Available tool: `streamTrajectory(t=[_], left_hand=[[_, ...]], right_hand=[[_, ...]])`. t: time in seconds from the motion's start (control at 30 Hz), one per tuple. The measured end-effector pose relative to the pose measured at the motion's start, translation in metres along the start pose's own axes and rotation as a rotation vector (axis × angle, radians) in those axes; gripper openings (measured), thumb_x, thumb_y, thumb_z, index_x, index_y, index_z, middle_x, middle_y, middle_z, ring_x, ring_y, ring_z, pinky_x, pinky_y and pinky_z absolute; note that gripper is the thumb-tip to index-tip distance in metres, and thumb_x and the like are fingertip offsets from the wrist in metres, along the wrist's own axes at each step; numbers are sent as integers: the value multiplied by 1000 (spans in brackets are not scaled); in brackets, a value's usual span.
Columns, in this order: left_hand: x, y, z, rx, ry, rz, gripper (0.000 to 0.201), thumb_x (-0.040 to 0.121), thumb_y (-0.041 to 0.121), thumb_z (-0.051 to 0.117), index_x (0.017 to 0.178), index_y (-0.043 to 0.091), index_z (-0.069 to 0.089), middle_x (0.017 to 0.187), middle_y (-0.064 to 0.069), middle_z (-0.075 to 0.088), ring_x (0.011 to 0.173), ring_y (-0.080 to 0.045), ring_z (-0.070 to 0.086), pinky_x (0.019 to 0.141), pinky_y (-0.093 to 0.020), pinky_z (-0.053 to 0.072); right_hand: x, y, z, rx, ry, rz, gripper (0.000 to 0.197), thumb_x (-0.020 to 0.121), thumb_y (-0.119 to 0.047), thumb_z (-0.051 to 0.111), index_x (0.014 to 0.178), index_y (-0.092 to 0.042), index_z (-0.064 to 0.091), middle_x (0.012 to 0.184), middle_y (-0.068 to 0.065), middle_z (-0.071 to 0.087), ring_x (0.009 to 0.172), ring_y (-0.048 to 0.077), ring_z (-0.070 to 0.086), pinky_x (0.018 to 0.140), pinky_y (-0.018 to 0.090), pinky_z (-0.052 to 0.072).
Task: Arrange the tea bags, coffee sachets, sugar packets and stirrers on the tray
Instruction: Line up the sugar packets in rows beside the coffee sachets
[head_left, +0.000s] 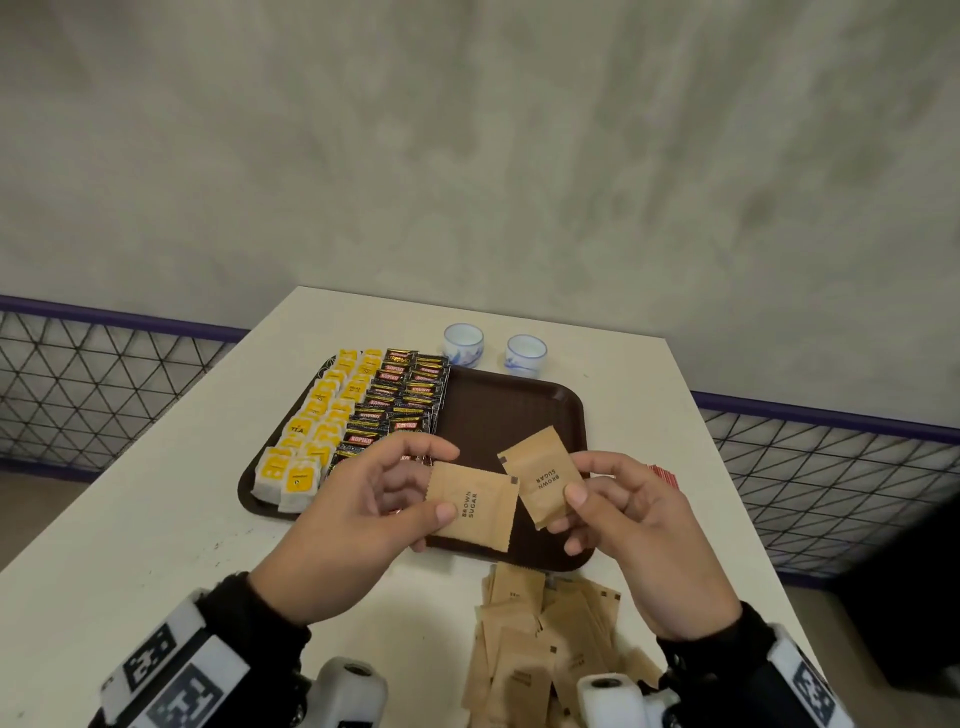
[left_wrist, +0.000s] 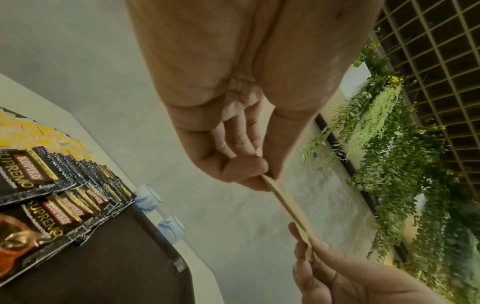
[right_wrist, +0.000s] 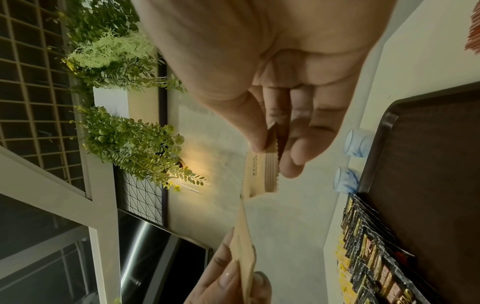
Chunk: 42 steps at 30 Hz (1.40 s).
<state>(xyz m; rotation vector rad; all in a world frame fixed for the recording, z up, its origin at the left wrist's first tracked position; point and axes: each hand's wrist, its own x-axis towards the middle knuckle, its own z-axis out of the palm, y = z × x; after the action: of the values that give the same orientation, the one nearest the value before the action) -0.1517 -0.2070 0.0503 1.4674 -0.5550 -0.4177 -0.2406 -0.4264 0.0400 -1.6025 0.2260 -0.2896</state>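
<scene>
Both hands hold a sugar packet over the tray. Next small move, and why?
Probably lay the left hand's sugar packet on the bare part of the tray, beside the coffee sachets. Tea bags and coffee already fill the left side; no sugar lies there yet.

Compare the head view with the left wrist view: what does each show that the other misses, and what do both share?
Head only: the sugar pile on the table, the printed faces of both held packets, the wire fence.

Left wrist only: hanging plants and a wall grid.

Both: the tray, coffee sachets, tea bags, two cups, and the left hand and right hand each pinching a packet.
</scene>
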Motion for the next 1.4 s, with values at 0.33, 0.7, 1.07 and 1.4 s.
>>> streamTrajectory(t=[0.33,0.7,1.07,1.4], left_hand=[[12,5,-27,134,25,5,28,71,27,70,97,29,60,78,-8,70,76,-22,60,71,-35,47],[24,10,-38,196,-34,4,25,83,-1,66,93,22,62,80,-5,64,68,-12,62,58,-34,54],[30,21,-47,249,-110,81,32,85,1,63,93,32,70,92,5,70,86,-9,65,70,-16,51],[47,14,-35,145,-141,-48,40,74,3,76,107,21,63,94,-9,73,74,-20,62,81,-41,54]], right_hand=[[5,-3,21,47,3,21,26,92,-5,55,117,-12,60,101,11,74,82,30,72,68,35,57],[13,-11,32,-37,42,2,24,93,-4,55,110,-18,64,98,1,73,94,22,70,74,38,60],[37,-35,39,-181,-84,-106,31,93,2,55,113,-21,61,77,-8,63,66,10,61,58,30,50],[59,-47,58,-163,-189,-164,39,84,2,68,114,-22,59,77,2,71,63,9,60,55,20,46]])
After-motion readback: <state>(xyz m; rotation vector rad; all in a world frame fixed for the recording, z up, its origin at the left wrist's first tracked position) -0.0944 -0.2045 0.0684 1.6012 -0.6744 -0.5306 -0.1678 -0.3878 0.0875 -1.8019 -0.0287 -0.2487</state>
